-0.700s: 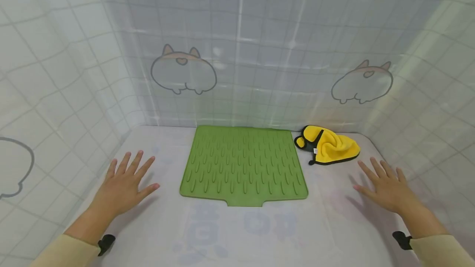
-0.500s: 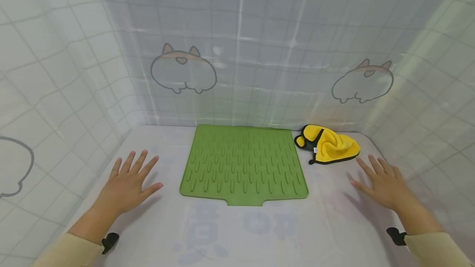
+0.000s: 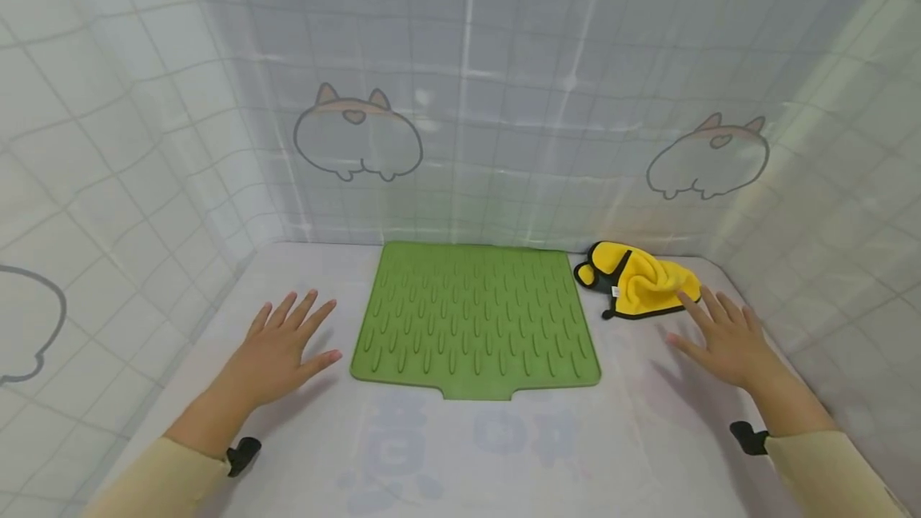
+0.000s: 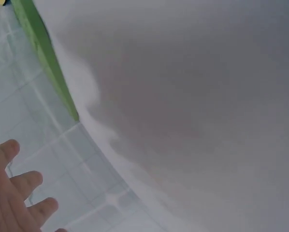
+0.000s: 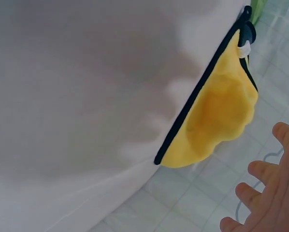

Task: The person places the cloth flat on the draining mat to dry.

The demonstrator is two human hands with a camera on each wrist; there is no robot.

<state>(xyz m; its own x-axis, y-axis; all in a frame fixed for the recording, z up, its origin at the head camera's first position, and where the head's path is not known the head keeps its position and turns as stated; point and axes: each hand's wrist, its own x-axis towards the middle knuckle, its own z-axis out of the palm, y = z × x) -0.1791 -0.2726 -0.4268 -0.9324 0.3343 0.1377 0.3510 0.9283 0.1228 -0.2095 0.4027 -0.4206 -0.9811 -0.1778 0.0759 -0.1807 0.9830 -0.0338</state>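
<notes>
two hands (image 3: 272, 360) (image 3: 732, 348), one mat (image 3: 475, 318), one cloth (image 3: 647, 282)

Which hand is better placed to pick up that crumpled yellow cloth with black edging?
Likely the right hand: it hovers near the cloth; the left hand is across the green ridged mat.

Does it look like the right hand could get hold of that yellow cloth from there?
Most likely yes: the right hand is spread open, holds nothing and hovers close to the yellow cloth, and nothing visible stands between them.
</notes>
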